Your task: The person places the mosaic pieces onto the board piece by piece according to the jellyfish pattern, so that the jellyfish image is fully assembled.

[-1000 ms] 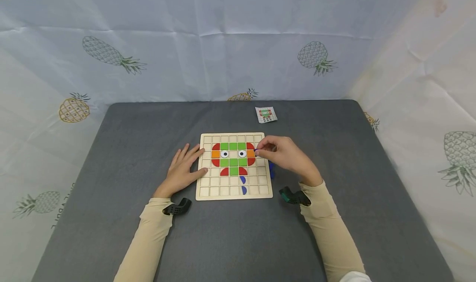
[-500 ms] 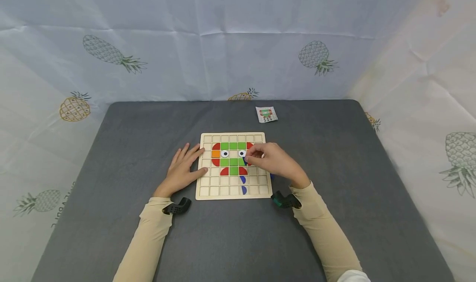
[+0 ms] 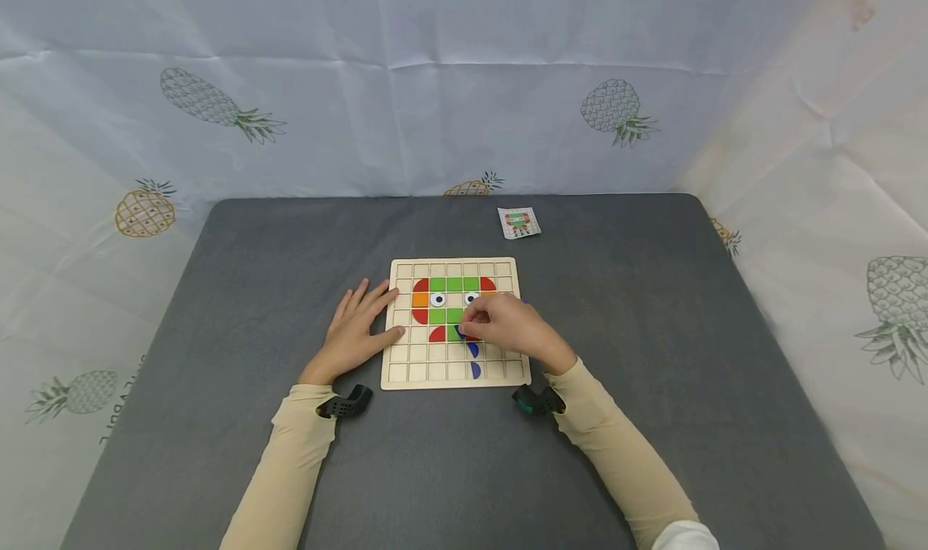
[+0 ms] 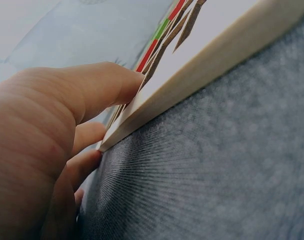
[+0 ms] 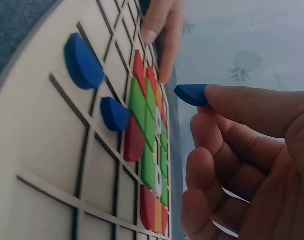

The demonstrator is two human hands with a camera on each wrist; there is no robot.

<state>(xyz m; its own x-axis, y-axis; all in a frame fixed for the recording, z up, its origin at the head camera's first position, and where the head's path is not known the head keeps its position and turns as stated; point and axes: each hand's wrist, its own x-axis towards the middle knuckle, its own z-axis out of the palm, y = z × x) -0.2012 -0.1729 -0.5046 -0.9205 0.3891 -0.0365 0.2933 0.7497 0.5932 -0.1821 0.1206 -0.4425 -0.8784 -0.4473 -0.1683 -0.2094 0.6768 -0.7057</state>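
Pinching blue piece (image 5: 191,94) in right hand (image 3: 507,328) | left hand (image 3: 355,332) flat, steadying board (image 3: 406,373) | risk: piece slips, knocks set tiles.

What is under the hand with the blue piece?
Under the right hand lies the wooden grid board, with red and green tiles beside two blue pieces. The hand pinches a blue piece above it, not touching. The squares it covers cannot be seen.

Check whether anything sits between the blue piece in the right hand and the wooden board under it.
Nothing visible does. The right hand pinches the blue piece above the wooden board, clear of its surface in the right wrist view. The two blue pieces already set lie in cells to one side, not under it.
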